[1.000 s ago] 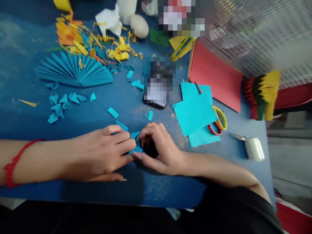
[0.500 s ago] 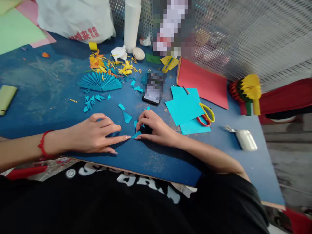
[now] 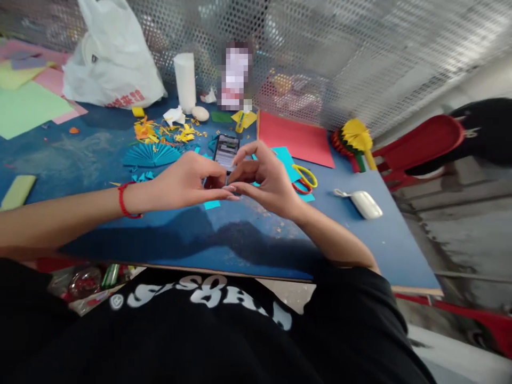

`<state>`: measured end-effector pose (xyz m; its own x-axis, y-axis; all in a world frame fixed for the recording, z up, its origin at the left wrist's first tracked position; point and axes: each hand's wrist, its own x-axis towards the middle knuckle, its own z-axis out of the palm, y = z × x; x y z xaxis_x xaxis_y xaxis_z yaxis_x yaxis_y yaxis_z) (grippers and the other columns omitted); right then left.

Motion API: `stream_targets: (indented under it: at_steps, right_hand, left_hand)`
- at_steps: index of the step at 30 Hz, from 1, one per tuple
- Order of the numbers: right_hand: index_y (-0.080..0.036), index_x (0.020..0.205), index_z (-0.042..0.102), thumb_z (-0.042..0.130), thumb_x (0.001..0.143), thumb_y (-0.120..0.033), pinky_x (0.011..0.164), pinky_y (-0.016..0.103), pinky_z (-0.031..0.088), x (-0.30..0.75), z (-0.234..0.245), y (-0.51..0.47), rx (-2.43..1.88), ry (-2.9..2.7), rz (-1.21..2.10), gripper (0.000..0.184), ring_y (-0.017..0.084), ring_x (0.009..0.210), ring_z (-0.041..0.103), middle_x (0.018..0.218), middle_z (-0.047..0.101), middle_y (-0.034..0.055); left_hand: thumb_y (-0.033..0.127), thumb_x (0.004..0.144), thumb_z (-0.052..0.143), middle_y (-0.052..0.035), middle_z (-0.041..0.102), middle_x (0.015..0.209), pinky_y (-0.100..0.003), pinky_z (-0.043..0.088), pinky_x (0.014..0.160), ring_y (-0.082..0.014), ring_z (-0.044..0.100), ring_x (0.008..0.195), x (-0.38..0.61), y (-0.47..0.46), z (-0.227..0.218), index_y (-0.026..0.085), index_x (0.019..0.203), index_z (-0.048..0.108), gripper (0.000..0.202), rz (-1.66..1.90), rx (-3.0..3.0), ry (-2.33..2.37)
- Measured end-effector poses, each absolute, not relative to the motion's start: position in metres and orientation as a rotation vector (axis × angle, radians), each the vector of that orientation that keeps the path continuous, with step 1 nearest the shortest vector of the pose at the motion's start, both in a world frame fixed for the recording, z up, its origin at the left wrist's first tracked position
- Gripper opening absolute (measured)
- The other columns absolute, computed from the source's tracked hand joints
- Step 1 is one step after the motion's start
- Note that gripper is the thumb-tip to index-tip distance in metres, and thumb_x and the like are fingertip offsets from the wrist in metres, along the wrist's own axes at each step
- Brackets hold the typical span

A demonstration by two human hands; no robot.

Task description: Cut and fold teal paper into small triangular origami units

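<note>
My left hand (image 3: 192, 181) and my right hand (image 3: 264, 181) are raised off the blue table, fingertips meeting in front of the phone (image 3: 226, 149). Both are closed in a pinch; whatever sits between the fingertips is hidden. A piece of light blue paper (image 3: 212, 204) lies on the table just below the left fingers. Beyond the left wrist rest a pleated blue paper fan (image 3: 152, 156) and several small folded blue pieces (image 3: 143, 176). Blue paper sheets (image 3: 285, 158) lie beyond my right hand, partly under scissors (image 3: 306, 178) with yellow and red handles.
Yellow and orange paper scraps (image 3: 184, 133) lie near a white roll (image 3: 185, 82) and a plastic bag (image 3: 116, 64). Right of them are red paper (image 3: 296, 136), a paper rosette (image 3: 355, 136) and a white case (image 3: 366, 204). A mesh panel (image 3: 360, 58) stands behind the table.
Both hands have lifted from the tabletop, where they touched a small blue paper piece, and their fingertips have come together. The left fingers, spread before, are now bent. The view has tilted up.
</note>
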<state>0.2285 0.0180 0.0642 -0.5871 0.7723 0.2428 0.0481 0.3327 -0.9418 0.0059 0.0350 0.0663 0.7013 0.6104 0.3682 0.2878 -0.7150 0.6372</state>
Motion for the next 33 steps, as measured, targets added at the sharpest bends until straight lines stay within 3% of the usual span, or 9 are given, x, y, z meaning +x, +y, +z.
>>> stream_targets:
  at_steps: [7, 11, 13, 16, 19, 23, 28, 31, 33]
  right_hand:
    - [-0.027, 0.110, 0.058, 0.077, 0.091, -0.063, 0.069, 0.035, 0.058, 0.291, 0.105, 0.043, -1.037, -1.836, 0.702, 0.045, 0.019, 0.070, 0.069, 0.081, 0.071, -0.0003]
    - [-0.018, 0.132, 0.059, 0.050, 0.108, -0.031, 0.098, 0.037, 0.054, 0.348, 0.089, 0.067, -1.970, -2.137, 0.067, 0.029, 0.025, 0.114, 0.071, 0.121, 0.074, 0.0141]
    - [-0.010, 0.121, 0.066, 0.067, 0.099, -0.024, 0.093, 0.040, 0.056, 0.370, 0.072, 0.074, -2.243, -2.203, 0.140, 0.026, 0.030, 0.106, 0.072, 0.111, 0.075, 0.0198]
    - [-0.011, 0.105, 0.071, 0.079, 0.095, -0.033, 0.088, 0.039, 0.060, 0.387, 0.047, 0.080, -2.438, -2.299, 0.291, 0.025, 0.023, 0.095, 0.072, 0.101, 0.074, 0.0101]
    - [-0.014, 0.113, 0.071, 0.072, 0.103, -0.043, 0.089, 0.039, 0.062, 0.391, 0.033, 0.086, -2.526, -2.324, 0.294, 0.031, 0.020, 0.097, 0.072, 0.108, 0.073, 0.0064]
    - [-0.014, 0.103, 0.072, 0.074, 0.102, -0.043, 0.086, 0.037, 0.061, 0.390, 0.041, 0.091, -2.540, -2.295, 0.133, 0.030, 0.018, 0.091, 0.072, 0.100, 0.074, 0.0056]
    - [-0.011, 0.077, 0.071, 0.081, 0.089, -0.027, 0.077, 0.041, 0.047, 0.388, 0.089, 0.080, -2.457, -2.031, -0.345, 0.022, 0.032, 0.094, 0.073, 0.089, 0.076, 0.0231]
    - [-0.012, 0.076, 0.070, 0.080, 0.090, -0.041, 0.073, 0.044, 0.041, 0.380, 0.128, 0.072, -2.391, -1.844, -0.556, 0.033, 0.034, 0.095, 0.072, 0.090, 0.075, 0.0286]
    - [-0.015, 0.077, 0.064, 0.073, 0.094, -0.052, 0.076, 0.046, 0.040, 0.366, 0.148, 0.071, -2.266, -1.751, -0.645, 0.042, 0.033, 0.097, 0.071, 0.089, 0.074, 0.0228]
  left_hand:
    - [0.063, 0.098, 0.072, 0.0046, 0.050, 0.055, -0.024, 0.029, 0.053, -0.0063, 0.040, 0.055, 0.038, 0.070, 0.128, 0.018, 0.061, 0.059, 0.060, 0.835, 2.322, 0.441]
    - [0.062, 0.090, 0.083, 0.0035, 0.054, 0.056, -0.023, 0.031, 0.051, -0.0063, 0.042, 0.058, 0.031, 0.092, 0.128, 0.021, 0.056, 0.059, 0.058, 0.953, 2.120, 0.470]
    - [0.055, 0.084, 0.089, 0.0017, 0.060, 0.057, -0.024, 0.037, 0.049, -0.0079, 0.051, 0.056, 0.025, 0.105, 0.122, 0.022, 0.055, 0.062, 0.052, 0.993, 2.023, 0.471]
    - [0.040, 0.074, 0.097, 0.0033, 0.059, 0.050, -0.023, 0.042, 0.044, -0.0077, 0.057, 0.048, 0.019, 0.121, 0.118, 0.019, 0.054, 0.063, 0.045, 1.176, 1.870, 0.456]
    - [0.034, 0.062, 0.104, 0.0064, 0.057, 0.046, -0.021, 0.045, 0.040, -0.0064, 0.057, 0.043, 0.013, 0.129, 0.121, 0.018, 0.054, 0.060, 0.047, 1.382, 1.725, 0.473]
    - [0.036, 0.062, 0.107, 0.0095, 0.061, 0.051, -0.019, 0.050, 0.040, -0.0042, 0.057, 0.045, -0.002, 0.132, 0.126, 0.020, 0.060, 0.056, 0.053, 1.396, 1.664, 0.513]
    - [0.043, 0.051, 0.111, 0.0131, 0.062, 0.051, -0.018, 0.045, 0.038, -0.0058, 0.059, 0.047, -0.016, 0.133, 0.135, 0.022, 0.073, 0.058, 0.061, 1.413, 1.621, 0.548]
    - [0.044, 0.048, 0.113, 0.0105, 0.067, 0.053, -0.020, 0.049, 0.040, -0.0068, 0.061, 0.047, -0.019, 0.132, 0.141, 0.020, 0.081, 0.067, 0.061, 1.449, 1.620, 0.527]
    - [0.046, 0.051, 0.112, 0.0082, 0.071, 0.057, -0.019, 0.054, 0.043, -0.0066, 0.064, 0.049, -0.020, 0.130, 0.143, 0.018, 0.077, 0.071, 0.056, 1.430, 1.685, 0.550]
